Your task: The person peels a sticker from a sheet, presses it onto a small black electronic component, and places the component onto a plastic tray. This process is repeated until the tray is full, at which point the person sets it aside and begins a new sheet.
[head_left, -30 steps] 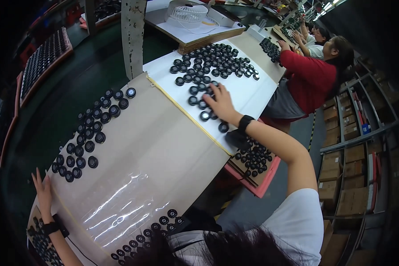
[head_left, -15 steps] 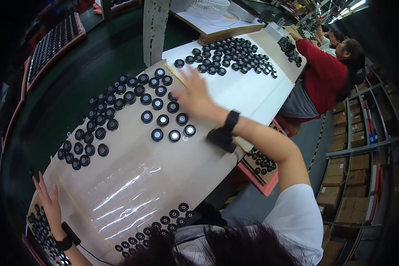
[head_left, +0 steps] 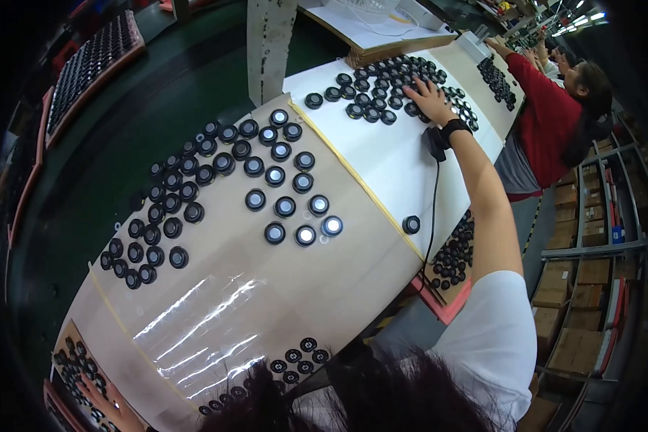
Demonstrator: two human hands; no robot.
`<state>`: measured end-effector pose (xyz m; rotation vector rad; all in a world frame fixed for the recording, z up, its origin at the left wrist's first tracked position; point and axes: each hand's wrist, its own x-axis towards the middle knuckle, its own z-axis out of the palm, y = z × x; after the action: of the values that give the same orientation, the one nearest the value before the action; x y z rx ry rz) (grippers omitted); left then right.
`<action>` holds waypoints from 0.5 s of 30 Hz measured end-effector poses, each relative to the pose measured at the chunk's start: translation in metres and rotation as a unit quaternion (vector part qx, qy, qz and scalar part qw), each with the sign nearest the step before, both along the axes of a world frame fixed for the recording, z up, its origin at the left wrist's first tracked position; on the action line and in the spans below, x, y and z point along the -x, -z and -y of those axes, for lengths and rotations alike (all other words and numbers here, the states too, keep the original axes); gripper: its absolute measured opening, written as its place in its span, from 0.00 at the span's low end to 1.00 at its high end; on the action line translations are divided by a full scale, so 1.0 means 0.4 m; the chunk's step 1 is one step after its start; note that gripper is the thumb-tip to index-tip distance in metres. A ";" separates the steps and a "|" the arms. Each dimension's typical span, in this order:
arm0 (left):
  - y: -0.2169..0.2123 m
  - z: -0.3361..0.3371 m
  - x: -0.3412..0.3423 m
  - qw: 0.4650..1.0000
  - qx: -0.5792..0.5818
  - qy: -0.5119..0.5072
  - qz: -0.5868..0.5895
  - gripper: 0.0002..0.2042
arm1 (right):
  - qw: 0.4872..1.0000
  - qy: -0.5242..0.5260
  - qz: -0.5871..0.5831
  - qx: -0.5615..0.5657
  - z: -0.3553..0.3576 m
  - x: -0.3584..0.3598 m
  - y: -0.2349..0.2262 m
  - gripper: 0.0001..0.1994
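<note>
My right hand (head_left: 428, 97) is stretched far out, fingers spread flat on a pile of small black round parts (head_left: 381, 79) lying on a white sheet (head_left: 389, 165). A black wrist strap with a cable runs down from that wrist. Closer to me, many more black round parts (head_left: 281, 180) lie in loose rows on a shiny brown sheet (head_left: 252, 302). One single part (head_left: 411, 225) sits near the yellow seam between the sheets. My left hand (head_left: 104, 402) lies at the lower left edge by a tray of parts (head_left: 68, 360), fingers apart, holding nothing.
A red tray (head_left: 450, 309) with black parts hangs at the table's right edge. A green belt (head_left: 180, 86) runs behind, with a filled tray (head_left: 93, 65) and a white post (head_left: 270, 43). A person in red (head_left: 547, 122) works farther along. Shelves of cardboard boxes (head_left: 590, 288) stand at the right.
My right hand dragged a group of black parts onto the brown sheet, left them there, and has reached back out to the pile on the white sheet. My left hand stayed low left.
</note>
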<state>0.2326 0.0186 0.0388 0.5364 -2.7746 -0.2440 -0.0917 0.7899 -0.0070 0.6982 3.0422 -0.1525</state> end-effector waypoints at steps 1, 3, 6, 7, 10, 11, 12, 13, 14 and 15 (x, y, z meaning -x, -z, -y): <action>0.003 0.004 -0.003 1.000 -0.019 -0.003 -0.007 0.25 | 1.000 -0.023 0.006 -0.004 -0.007 -0.011 0.002 0.33; 0.003 0.007 -0.022 0.999 -0.039 -0.011 -0.008 0.25 | 0.998 -0.060 0.021 -0.003 0.015 -0.040 0.004 0.33; 0.007 0.011 -0.008 1.000 -0.002 0.019 -0.022 0.24 | 0.990 -0.137 0.033 0.002 0.078 -0.080 -0.001 0.32; -0.003 -0.007 0.001 1.000 -0.002 0.019 -0.021 0.24 | 0.986 -0.162 0.025 0.008 0.101 -0.104 -0.003 0.32; -0.048 -0.088 0.023 0.998 -0.033 0.041 -0.036 0.24 | 0.977 -0.212 0.009 0.022 0.182 -0.174 -0.005 0.34; -0.057 -0.101 0.021 0.998 -0.031 0.040 -0.035 0.24 | 0.971 -0.239 0.007 0.012 0.216 -0.192 -0.002 0.32; -0.063 -0.111 0.018 0.997 -0.047 0.051 -0.039 0.24 | 0.964 -0.266 0.006 0.002 0.253 -0.211 -0.002 0.31; -0.067 -0.120 0.012 0.995 -0.062 0.062 -0.042 0.25 | 0.964 -0.267 0.006 0.005 0.292 -0.229 0.000 0.31; -0.072 -0.128 0.007 0.993 -0.076 0.072 -0.047 0.25 | 0.959 -0.282 -0.008 0.003 0.334 -0.246 0.000 0.32; -0.073 -0.133 -0.001 0.994 -0.074 0.070 -0.046 0.25 | 0.955 -0.297 -0.021 0.002 0.377 -0.263 -0.001 0.32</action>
<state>0.2329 0.0718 0.0680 0.3542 -2.7204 -0.4978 0.0133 0.6392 -0.0067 -0.2426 3.1236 -0.1590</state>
